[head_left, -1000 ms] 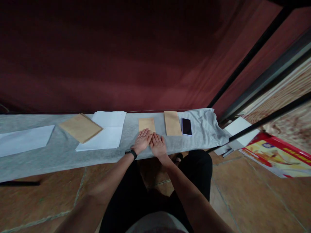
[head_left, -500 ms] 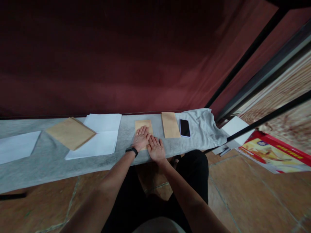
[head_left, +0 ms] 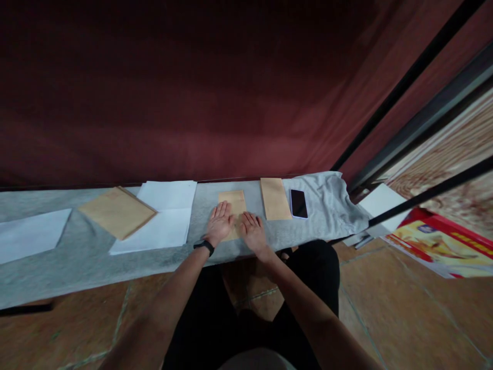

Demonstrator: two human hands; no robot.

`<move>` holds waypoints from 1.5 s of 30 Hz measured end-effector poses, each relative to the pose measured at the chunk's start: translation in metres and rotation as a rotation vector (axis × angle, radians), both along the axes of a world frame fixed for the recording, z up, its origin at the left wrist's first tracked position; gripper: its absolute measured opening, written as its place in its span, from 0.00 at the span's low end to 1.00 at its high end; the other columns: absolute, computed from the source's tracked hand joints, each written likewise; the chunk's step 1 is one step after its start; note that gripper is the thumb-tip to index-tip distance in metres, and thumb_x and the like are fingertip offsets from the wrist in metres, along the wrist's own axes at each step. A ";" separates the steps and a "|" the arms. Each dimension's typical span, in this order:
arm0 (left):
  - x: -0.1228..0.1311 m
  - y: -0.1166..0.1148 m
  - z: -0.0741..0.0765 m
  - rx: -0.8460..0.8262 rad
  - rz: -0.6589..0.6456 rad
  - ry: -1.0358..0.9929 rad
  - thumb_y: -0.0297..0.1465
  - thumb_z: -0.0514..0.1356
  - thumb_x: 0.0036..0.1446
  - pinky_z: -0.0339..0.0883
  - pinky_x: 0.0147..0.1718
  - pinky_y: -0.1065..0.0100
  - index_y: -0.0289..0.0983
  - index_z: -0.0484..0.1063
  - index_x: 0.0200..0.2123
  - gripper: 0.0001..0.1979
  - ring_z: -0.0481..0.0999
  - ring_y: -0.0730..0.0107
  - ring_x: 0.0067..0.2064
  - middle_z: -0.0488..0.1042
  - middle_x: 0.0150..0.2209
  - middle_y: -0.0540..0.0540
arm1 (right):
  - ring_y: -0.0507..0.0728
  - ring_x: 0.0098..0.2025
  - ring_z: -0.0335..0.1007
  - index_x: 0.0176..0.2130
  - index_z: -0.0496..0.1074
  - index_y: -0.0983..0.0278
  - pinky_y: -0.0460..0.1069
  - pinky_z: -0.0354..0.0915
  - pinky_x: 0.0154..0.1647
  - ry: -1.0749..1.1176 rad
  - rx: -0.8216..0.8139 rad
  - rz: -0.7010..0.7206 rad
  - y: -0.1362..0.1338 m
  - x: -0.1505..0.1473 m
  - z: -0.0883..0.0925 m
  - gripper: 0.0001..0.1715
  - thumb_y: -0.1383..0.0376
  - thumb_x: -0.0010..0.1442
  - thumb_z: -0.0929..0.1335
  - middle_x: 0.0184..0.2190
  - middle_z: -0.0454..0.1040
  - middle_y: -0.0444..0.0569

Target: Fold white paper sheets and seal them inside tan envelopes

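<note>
Squarely on the grey cloth [head_left: 154, 257], the small brown envelope [head_left: 233, 197] lies partly covered by both palms: left hand [head_left: 219, 223] and right hand [head_left: 252, 232] rest flat and open, gripping nothing. Uneven pressure could crease it or ruck the loose cloth, nudging the taller envelope [head_left: 275, 199] and phone [head_left: 299, 203] nearby.

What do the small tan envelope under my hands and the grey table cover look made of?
Small envelope: probably kraft paper, matte tan, flat with crisp edges. Grey cover: maybe non-woven fabric or felt, matte, rumpled at its right end.
</note>
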State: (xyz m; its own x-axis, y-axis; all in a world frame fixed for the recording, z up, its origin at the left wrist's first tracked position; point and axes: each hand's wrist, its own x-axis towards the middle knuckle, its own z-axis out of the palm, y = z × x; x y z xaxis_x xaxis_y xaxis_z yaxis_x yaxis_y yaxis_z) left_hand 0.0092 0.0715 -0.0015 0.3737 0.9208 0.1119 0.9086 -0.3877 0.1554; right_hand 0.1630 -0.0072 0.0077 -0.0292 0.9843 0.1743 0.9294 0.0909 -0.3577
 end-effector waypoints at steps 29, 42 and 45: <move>0.004 -0.007 0.003 -0.003 0.052 0.030 0.41 0.43 0.70 0.42 0.71 0.49 0.32 0.53 0.73 0.33 0.47 0.53 0.75 0.51 0.74 0.36 | 0.63 0.73 0.51 0.72 0.56 0.67 0.61 0.43 0.73 -0.084 -0.054 -0.074 0.061 0.005 -0.002 0.32 0.59 0.74 0.56 0.72 0.55 0.55; 0.008 -0.011 0.008 0.006 0.054 0.073 0.39 0.43 0.71 0.43 0.70 0.45 0.31 0.53 0.72 0.32 0.48 0.49 0.75 0.52 0.73 0.33 | 0.63 0.72 0.55 0.71 0.58 0.64 0.62 0.44 0.73 -0.075 0.025 0.028 -0.020 -0.012 -0.012 0.31 0.57 0.76 0.56 0.71 0.59 0.55; 0.004 -0.013 0.008 0.008 0.063 0.047 0.41 0.42 0.71 0.43 0.71 0.47 0.34 0.52 0.73 0.32 0.48 0.52 0.75 0.52 0.74 0.37 | 0.63 0.72 0.55 0.71 0.58 0.65 0.63 0.44 0.73 -0.069 0.028 -0.009 -0.026 -0.013 -0.011 0.32 0.56 0.75 0.57 0.71 0.59 0.56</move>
